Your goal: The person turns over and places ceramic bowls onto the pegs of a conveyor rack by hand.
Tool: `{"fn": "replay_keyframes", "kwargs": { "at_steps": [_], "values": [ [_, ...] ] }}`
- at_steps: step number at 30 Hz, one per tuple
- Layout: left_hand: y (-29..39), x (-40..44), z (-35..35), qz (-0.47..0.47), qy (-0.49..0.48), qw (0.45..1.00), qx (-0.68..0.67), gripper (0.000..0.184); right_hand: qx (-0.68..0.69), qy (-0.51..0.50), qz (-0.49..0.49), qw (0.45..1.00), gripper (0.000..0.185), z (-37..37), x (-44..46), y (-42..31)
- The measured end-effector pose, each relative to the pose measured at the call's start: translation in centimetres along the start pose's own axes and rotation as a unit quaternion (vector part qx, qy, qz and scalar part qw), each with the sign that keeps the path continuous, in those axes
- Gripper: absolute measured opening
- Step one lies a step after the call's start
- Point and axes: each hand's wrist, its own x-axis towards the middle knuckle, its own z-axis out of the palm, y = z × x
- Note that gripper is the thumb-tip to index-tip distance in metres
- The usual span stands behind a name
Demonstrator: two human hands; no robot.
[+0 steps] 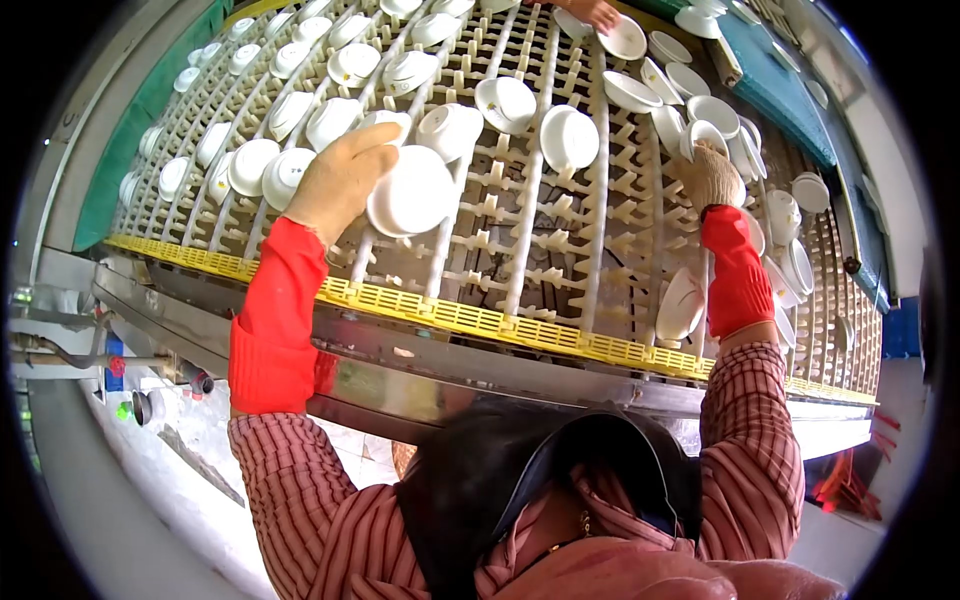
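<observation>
My left hand (pixel 345 180), in a beige glove with a red cuff, is closed on the rim of a white bowl (pixel 411 192) above the pegged conveyor rack (pixel 480 262). Other white bowls stand tilted among the pegs just beyond it, such as one white bowl (pixel 569 138) to the right. At the right, my right hand (pixel 710 178), gloved the same way, has its fingers wrapped at a white bowl (pixel 703 138) beside a crowded group of bowls. One more bowl (pixel 681 304) leans near the front edge, left of my right forearm.
A yellow slotted strip (pixel 500 330) runs along the rack's front edge, above a metal ledge (pixel 400 385). Another person's hand (pixel 597 14) is at a bowl at the top. Blue-green panels (pixel 775 85) holding bowls border the right side; pipes (pixel 80 358) are at lower left.
</observation>
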Motion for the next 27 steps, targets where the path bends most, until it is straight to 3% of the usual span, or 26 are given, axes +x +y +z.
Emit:
{"fn": "replay_keyframes", "kwargs": {
  "at_steps": [2,5,6,8,9,10,11,12,13,15,16,17,18,19,20,21,23,24,25,26,27],
  "values": [
    [-3.1,0.8,0.0,0.019,0.099,0.97,0.222,0.047,0.036,-0.029,0.019,0.999,0.064,-1.9,-0.4,-1.4],
    [-1.5,0.6,1.9,0.028,0.134,0.987,0.089,0.054,0.161,-0.07,0.058,0.983,0.071,-3.1,-0.2,-2.2],
    [-0.7,0.5,2.7,0.065,0.121,0.982,0.127,0.053,0.285,-0.111,0.049,0.951,0.072,-3.5,-0.4,-2.4],
    [1.1,0.0,4.3,0.14,0.091,0.965,0.204,0.05,0.519,-0.186,0.032,0.834,0.074,-5.2,-2.1,-4.5],
    [2.5,-0.1,4.5,0.131,0.028,0.964,0.23,0.054,0.575,-0.197,0.059,0.792,0.075,-6.1,-3.6,-6.7],
    [2.6,-0.2,5.2,0.16,0.045,0.958,0.232,0.057,0.628,-0.207,0.084,0.745,0.077,-7.2,-4.9,-9.3],
    [2.2,-0.2,6.1,0.189,0.059,0.952,0.233,0.06,0.622,-0.241,0.12,0.735,0.077,-8.0,-5.6,-11.2],
    [2.1,-0.3,6.8,0.22,0.073,0.944,0.234,0.063,0.635,-0.31,0.098,0.701,0.078,-6.7,-5.1,-11.7],
    [2.8,-0.3,7.0,0.257,0.067,0.927,0.266,0.074,0.539,-0.301,-0.011,0.787,0.075,-5.7,-5.0,-12.7],
    [4.7,-1.0,7.5,0.348,0.057,0.893,0.28,0.08,0.424,-0.29,-0.168,0.842,0.066,-5.1,-4.8,-14.4],
    [6.1,-1.5,7.6,0.39,0.052,0.874,0.285,0.084,0.314,-0.176,-0.324,0.875,0.051,-5.3,-4.6,-14.8],
    [7.7,-1.8,7.5,0.353,-0.043,0.904,0.236,0.091,0.191,-0.011,-0.436,0.88,0.038,-5.5,-4.5,-15.3],
    [8.2,-2.1,8.2,0.397,-0.022,0.881,0.256,0.09,0.241,0.085,-0.431,0.866,0.031,-4.8,-3.5,-16.5],
    [8.6,-2.6,9.0,0.44,-0.002,0.855,0.275,0.09,0.351,0.073,-0.373,0.855,0.033,-5.4,-2.8,-17.4],
    [8.9,-3.0,9.7,0.481,0.019,0.826,0.294,0.089,0.435,-0.016,-0.232,0.87,0.042,-6.2,-2.7,-17.5],
    [8.5,-3.4,10.5,0.512,0.019,0.816,0.267,0.075,0.516,-0.077,-0.072,0.85,0.053,-8.6,-3.0,-18.3],
    [8.9,-3.8,12.0,0.508,-0.033,0.819,0.265,0.062,0.269,0.066,-0.197,0.941,0.059,-3.1,3.2,-15.7],
    [9.1,-3.7,12.6,0.504,-0.057,0.82,0.265,0.056,0.214,0.131,-0.197,0.948,0.062,-2.4,4.6,-14.9],
    [8.5,-3.4,13.2,0.484,-0.09,0.83,0.263,0.038,0.193,0.136,-0.177,0.955,0.059,-1.0,6.0,-13.7],
    [8.0,-3.0,13.7,0.483,-0.081,0.832,0.262,0.036,0.173,0.142,-0.156,0.962,0.058,0.2,7.0,-12.1],
    [7.5,-2.4,14.1,0.483,-0.073,0.833,0.261,0.034,0.094,0.03,-0.144,0.985,0.054,-0.4,7.7,-10.8]
  ]
}}
